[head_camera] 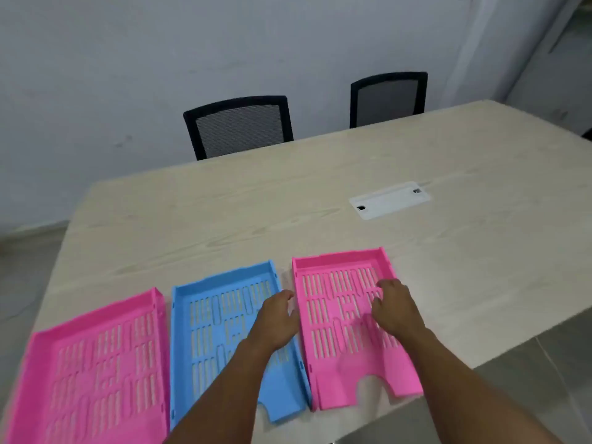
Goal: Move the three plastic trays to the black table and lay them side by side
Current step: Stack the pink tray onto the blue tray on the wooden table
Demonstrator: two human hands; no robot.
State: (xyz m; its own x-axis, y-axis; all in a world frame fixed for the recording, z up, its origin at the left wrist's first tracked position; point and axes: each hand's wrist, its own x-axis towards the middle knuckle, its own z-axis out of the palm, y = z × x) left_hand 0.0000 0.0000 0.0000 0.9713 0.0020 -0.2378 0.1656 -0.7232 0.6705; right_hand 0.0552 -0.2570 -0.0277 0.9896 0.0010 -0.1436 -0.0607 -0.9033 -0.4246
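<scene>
Three slotted plastic trays lay side by side on the light wood-grain bench (224, 200): a left pink tray (93, 363) at 7 o'clock, a blue tray (211, 318) at 6 o'clock, and a right pink tray (336, 315) at 5 o'clock. The left hand (277, 322) hung over the blue tray's right edge, fingers loosely spread. The right hand (395, 307) rested inside the right pink tray, fingers spread flat, gripping nothing. Two black mesh chairs (238, 125) stood at 12 o'clock.

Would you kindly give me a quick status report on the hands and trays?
Left hand open at right pink tray left rim. Right hand flat inside it. Blue tray, left pink tray alongside on light wood table. Nothing blocking.
</scene>
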